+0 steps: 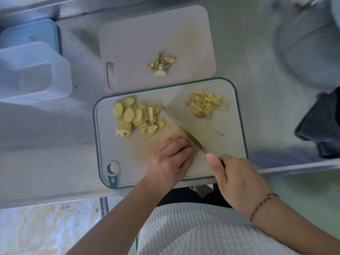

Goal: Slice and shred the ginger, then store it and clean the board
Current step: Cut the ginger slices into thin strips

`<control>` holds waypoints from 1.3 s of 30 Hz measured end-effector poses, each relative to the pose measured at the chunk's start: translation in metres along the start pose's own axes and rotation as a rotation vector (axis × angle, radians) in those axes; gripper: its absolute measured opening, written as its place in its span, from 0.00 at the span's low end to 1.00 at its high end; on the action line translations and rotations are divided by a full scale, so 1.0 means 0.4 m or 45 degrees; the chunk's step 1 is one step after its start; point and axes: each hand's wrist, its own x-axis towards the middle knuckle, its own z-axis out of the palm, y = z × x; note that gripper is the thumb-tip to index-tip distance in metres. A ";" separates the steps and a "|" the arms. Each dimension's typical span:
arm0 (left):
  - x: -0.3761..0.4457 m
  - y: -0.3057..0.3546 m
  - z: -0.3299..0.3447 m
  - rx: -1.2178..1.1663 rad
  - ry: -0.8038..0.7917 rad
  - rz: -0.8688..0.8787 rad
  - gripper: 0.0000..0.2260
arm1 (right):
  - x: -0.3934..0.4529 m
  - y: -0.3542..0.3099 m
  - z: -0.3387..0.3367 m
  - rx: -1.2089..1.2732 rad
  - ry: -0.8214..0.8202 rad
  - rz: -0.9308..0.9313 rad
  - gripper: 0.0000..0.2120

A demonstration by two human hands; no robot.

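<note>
on the green-rimmed beige cutting board, the right hand grips a steel knife; the left hand, fingers curled, pins ginger beside round yellow ginger slices and thin ginger shreds.

1. Left hand covers whatever ginger lies under its curled fingers; can't tell the amount.
2. Knife handle hidden inside right hand.
3. Dark object cut by right edge, unidentifiable.
4. Clear container cropped at left edge.
</note>
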 end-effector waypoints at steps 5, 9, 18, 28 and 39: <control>-0.001 0.003 -0.002 0.002 0.014 0.001 0.02 | 0.004 0.009 0.005 0.043 0.000 -0.025 0.29; -0.003 0.001 0.001 0.000 0.035 -0.001 0.02 | -0.022 0.012 0.001 0.041 -0.036 -0.048 0.29; -0.002 0.003 0.002 -0.019 0.022 0.005 0.02 | -0.043 0.009 0.001 -0.112 -0.061 -0.056 0.28; 0.000 -0.002 0.000 -0.027 -0.005 0.004 0.03 | -0.008 -0.009 0.014 -0.039 -0.085 -0.008 0.29; -0.003 -0.003 0.000 -0.040 0.007 -0.006 0.03 | -0.031 0.005 0.002 -0.059 -0.075 -0.058 0.29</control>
